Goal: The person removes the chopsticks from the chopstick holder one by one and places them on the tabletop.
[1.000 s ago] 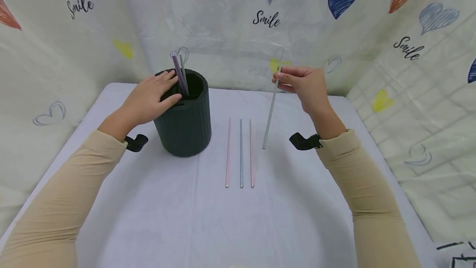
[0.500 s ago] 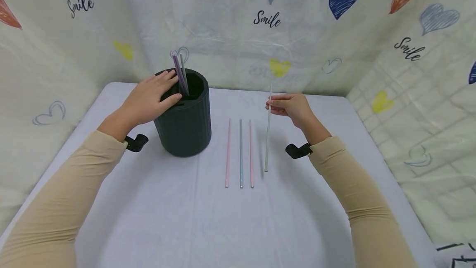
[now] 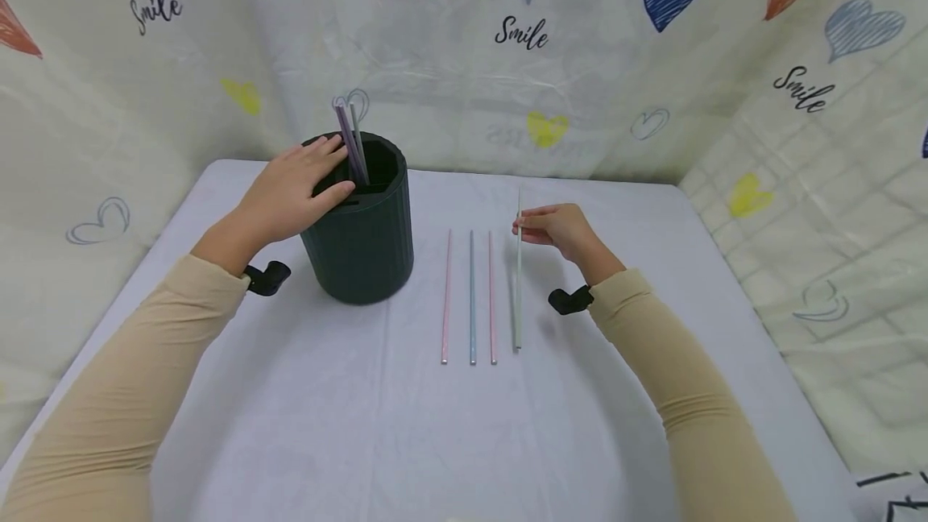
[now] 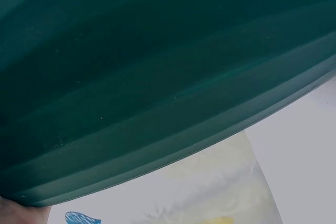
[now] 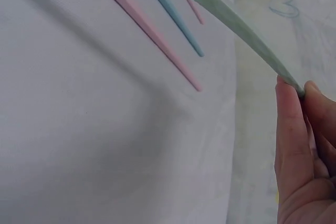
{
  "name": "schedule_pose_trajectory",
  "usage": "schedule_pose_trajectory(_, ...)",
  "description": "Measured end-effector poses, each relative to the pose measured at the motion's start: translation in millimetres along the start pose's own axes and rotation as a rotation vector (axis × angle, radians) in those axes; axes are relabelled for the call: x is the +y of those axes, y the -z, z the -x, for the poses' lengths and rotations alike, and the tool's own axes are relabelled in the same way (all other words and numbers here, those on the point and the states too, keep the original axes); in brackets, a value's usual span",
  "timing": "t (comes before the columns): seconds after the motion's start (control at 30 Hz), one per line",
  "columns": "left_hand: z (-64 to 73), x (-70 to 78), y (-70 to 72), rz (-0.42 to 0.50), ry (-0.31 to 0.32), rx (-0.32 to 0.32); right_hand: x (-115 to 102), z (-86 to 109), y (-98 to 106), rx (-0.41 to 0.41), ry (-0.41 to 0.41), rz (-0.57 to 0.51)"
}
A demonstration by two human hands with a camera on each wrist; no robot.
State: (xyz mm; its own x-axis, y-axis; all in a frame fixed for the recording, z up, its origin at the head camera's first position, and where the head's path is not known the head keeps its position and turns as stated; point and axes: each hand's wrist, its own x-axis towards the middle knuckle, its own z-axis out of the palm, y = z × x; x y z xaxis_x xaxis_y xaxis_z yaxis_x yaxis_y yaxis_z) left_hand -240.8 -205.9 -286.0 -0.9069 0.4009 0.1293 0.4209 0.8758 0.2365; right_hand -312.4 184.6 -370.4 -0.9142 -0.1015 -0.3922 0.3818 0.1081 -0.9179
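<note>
My right hand (image 3: 558,229) pinches a pale green chopstick (image 3: 518,296) near its thin far end, between thumb and fingertips. Its thick end points toward me, low over the white table. To its left lie a pink chopstick (image 3: 492,296), a blue chopstick (image 3: 473,296) and another pink chopstick (image 3: 446,296), side by side. My left hand (image 3: 293,188) rests on the rim of a dark green utensil holder (image 3: 358,256), fingers extended over the top. In the left wrist view the ribbed holder wall (image 4: 157,87) fills most of the picture.
Purple and grey-green chopsticks (image 3: 348,139) lean upright inside the holder, their lower ends hidden. A white cloth covers the table (image 3: 348,441). Behind and at both sides hangs a pale curtain (image 3: 449,87) printed with hearts.
My right hand has come down and left with the green chopstick, which now lies lower, nearly parallel to the other three. The left hand and the holder have stayed put.
</note>
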Motion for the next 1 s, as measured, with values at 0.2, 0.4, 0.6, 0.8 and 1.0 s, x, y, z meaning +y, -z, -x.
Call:
schedule_pose_trajectory(0.2,0.2,0.6,-0.4,0.006,-0.007,-0.004,13,-7.9,1,-0.002,-0.059,0.001)
schedule_pose_trajectory(0.4,-0.2,1.1,-0.3,0.004,0.001,-0.004,25,-17.9,2,-0.023,-0.081,-0.003)
schedule_pose_trajectory(0.6,-1.1,2.0,0.2,-0.004,0.012,0.0,31,-24.3,-1,-0.028,-0.135,-0.002)
schedule_pose_trajectory(0.8,-0.3,1.5,0.5,-0.008,0.016,-0.002,41,-30.2,1,-0.034,-0.148,0.006)
schedule_pose_trajectory(1.0,0.2,3.1,2.0,-0.016,0.017,-0.005,48,-32.3,2,-0.019,-0.185,0.01)
